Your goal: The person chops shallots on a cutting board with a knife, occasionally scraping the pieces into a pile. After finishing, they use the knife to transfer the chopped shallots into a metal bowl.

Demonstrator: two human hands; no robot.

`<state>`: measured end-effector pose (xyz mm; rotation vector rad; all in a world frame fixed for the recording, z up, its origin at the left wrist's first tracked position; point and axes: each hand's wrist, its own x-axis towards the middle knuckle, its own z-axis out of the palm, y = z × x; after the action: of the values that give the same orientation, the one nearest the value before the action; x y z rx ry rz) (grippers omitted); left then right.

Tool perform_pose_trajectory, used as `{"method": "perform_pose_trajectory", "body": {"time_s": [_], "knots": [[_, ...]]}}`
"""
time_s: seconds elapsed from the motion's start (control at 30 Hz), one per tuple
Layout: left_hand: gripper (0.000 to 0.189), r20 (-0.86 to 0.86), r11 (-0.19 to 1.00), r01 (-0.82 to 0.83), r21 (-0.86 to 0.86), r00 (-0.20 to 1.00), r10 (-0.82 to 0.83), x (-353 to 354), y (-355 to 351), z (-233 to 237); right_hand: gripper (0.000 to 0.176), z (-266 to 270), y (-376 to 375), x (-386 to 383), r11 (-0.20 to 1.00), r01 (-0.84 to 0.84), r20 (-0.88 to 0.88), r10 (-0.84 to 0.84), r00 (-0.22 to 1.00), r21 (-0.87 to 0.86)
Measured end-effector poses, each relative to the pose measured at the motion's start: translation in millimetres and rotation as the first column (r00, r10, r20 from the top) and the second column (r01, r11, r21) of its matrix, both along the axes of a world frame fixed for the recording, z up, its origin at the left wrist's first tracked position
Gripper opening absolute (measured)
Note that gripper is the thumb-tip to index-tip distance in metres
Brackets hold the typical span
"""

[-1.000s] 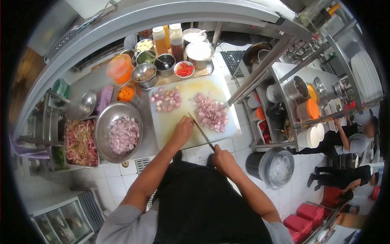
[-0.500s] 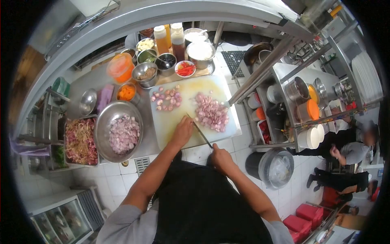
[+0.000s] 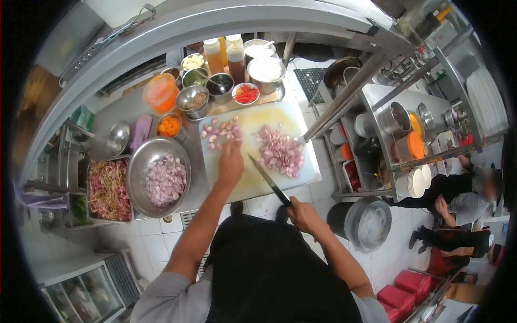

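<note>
Moved forward since the earlier frame, the left hand [image 3: 230, 164] was extended open-fingered to the peeled shallots [image 3: 219, 131] at the far side of the cutting board [image 3: 253, 114], the knife [image 3: 268, 179] being gripped in the closed right hand [image 3: 302, 214]; fetching was judged underway, with a bulb to be drawn under the blade next.

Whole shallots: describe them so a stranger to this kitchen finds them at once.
Start at the white cutting board. Its far left corner holds the whole shallots, just beyond the left hand. Unlike the sliced pile right of the knife, they are uncut.
</note>
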<state>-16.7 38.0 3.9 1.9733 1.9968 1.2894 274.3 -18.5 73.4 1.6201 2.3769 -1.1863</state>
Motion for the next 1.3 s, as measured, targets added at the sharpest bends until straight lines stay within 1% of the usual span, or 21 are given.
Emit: {"method": "perform_pose_trajectory", "body": {"time_s": [0.03,0.07,0.13,0.17,0.23,0.27,0.33,0.37,0.43,0.47,0.53,0.57,0.63,0.8,0.87,0.93,1.0,1.07,1.13,1.2,1.3], "knots": [[0.036,-0.118,0.996,-0.026,0.088,0.992,0.036,-10.3,9.0,0.4,0.026,-4.6,2.4,2.1,0.998,-0.061,-0.025,0.06,0.998,-0.018],[0.036,-0.119,0.995,-0.028,0.094,0.992,0.039,-15.8,15.1,-0.9,0.027,-9.4,6.2,3.5,0.992,-0.124,-0.053,0.122,0.991,-0.029],[0.031,-0.222,0.99,-0.007,-0.138,0.975,-0.024,-24.9,26.4,-4.6,0.027,-19.6,13.4,3.0,0.996,-0.086,-0.041,0.085,0.996,-0.026],[0.031,-0.226,0.991,-0.008,-0.133,0.974,-0.023,-26.9,28.6,-7.3,0.027,-24.9,15.6,3.0,0.999,-0.042,-0.027,0.041,0.999,-0.034],[0.025,-0.259,0.971,-0.011,-0.239,0.965,-0.053,-26.3,30.7,-6.5,0.027,-29.4,18.9,1.5,1.0,-0.005,-0.033,0.005,0.999,-0.004],[0.025,-0.263,0.971,-0.007,-0.24,0.963,-0.058,-25.4,28.7,-7.7,0.027,-32.2,18.8,1.3,0.999,0.03,-0.037,-0.029,0.999,0.021],[0.018,-0.114,0.979,0.067,-0.191,0.989,-0.09,-23.0,22.7,-14.2,0.027,-25.5,19.3,-2.8,1.0,0.016,-0.043,-0.015,0.999,0.003],[0.018,-0.117,0.979,0.074,-0.19,0.988,-0.097,-23.4,21.6,-17.1,0.027,-22.5,19.0,-4.7,1.0,-0.002,-0.042,0.002,0.999,-0.013],[0.014,0.037,0.965,0.13,-0.229,0.991,-0.125,-21.7,14.7,-11.6,0.028,-21.9,14.9,-10.2,1.0,0.019,-0.042,-0.019,0.999,-0.003],[0.014,0.035,0.965,0.129,-0.23,0.992,-0.124,-17.0,6.3,-9.8,0.028,-22.0,13.7,-13.8,1.0,0.03,-0.042,-0.029,0.999,0.009],[0.011,0.17,0.935,0.236,-0.263,0.966,-0.196,-2.1,-9.7,0.0,0.028,-31.2,9.9,-19.4,0.999,0.036,-0.032,-0.035,0.999,0.026],[0.011,0.167,0.935,0.236,-0.264,0.966,-0.197,1.8,-13.0,1.8,0.028,-37.7,7.9,-21.5,0.998,0.048,-0.018,-0.047,0.999,0.039],[0.011,0.267,0.914,0.307,-0.265,0.934,-0.236,10.5,-20.6,0.4,0.028,-44.6,3.1,-26.1,0.996,0.044,-0.017,-0.043,0.999,0.081],[0.01,0.261,0.918,0.307,-0.251,0.935,-0.241,22.5,-26.2,4.1,0.029,-44.1,3.0,-25.9,0.985,-0.018,-0.002,0.019,1.0,0.173],[0.01,0.273,0.919,0.304,-0.252,0.933,-0.234,23.9,-28.3,5.4,0.029,-34.9,-2.3,-24.8,0.992,0.006,0.036,-0.011,0.999,0.127],[0.008,0.228,0.924,0.293,-0.246,0.944,-0.238,22.7,-27.2,6.8,0.028,-25.0,-7.8,-19.3,0.991,0.004,0.028,-0.008,1.0,0.131],[0.008,0.25,0.924,0.292,-0.246,0.94,-0.23,23.1,-27.8,7.1,0.026,-19.0,-8.9,-18.7,0.991,0.007,0.02,-0.01,1.0,0.136],[0.008,0.274,0.922,0.302,-0.243,0.933,-0.234,26.1,-27.0,5.1,0.024,-15.0,-6.6,-20.5,0.998,-0.015,0.056,0.012,0.998,0.056],[0.007,0.27,0.937,0.299,-0.18,0.931,-0.245,25.9,-25.1,1.2,0.024,-32.9,-3.6,-19.5,0.996,-0.019,0.024,0.017,1.0,0.085],[0.007,0.282,0.933,0.296,-0.206,0.931,-0.233,25.3,-27.1,5.7,0.024,-36.8,-1.6,-20.3,0.993,-0.028,-0.015,0.03,0.999,0.115],[0.007,0.292,0.929,0.294,-0.226,0.93,-0.223,26.5,-27.3,9.4,0.028,-16.3,-1.0,-19.7,0.998,-0.016,0.07,0.012,0.997,0.057]]}}
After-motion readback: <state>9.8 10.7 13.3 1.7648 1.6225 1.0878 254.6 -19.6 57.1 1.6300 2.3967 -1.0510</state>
